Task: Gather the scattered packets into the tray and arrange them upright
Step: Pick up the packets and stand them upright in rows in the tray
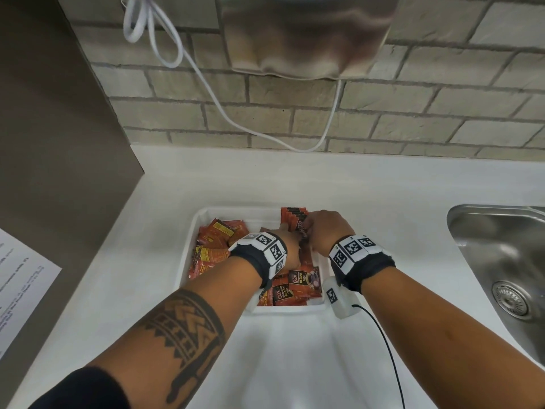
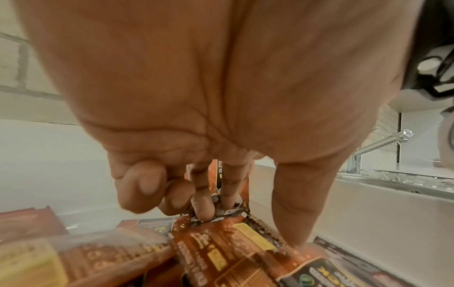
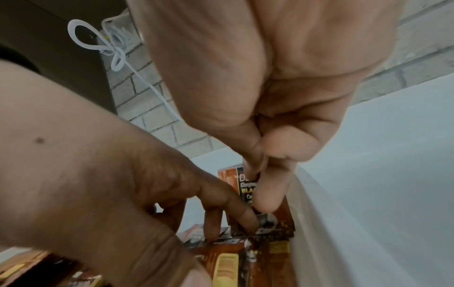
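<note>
Packets (image 1: 300,280) under my fingers: glossy printed foil. Tray (image 1: 188,246): smooth white plastic. Counter (image 1: 383,196): matt white. Sink (image 1: 501,261): brushed steel. Wall (image 1: 413,107): rough brick.

Loose packets (image 1: 213,246) filled the tray's (image 1: 188,237) left side; bare counter (image 1: 383,196) lay open around it.

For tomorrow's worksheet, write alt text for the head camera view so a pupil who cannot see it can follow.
Two hands, left hand and right hand, meet over a white tray on a white counter, handling a row of upright packets at its far right corner. Loose packets lie jumbled on the tray's left and near side; a steel sink sits to the right.
</note>
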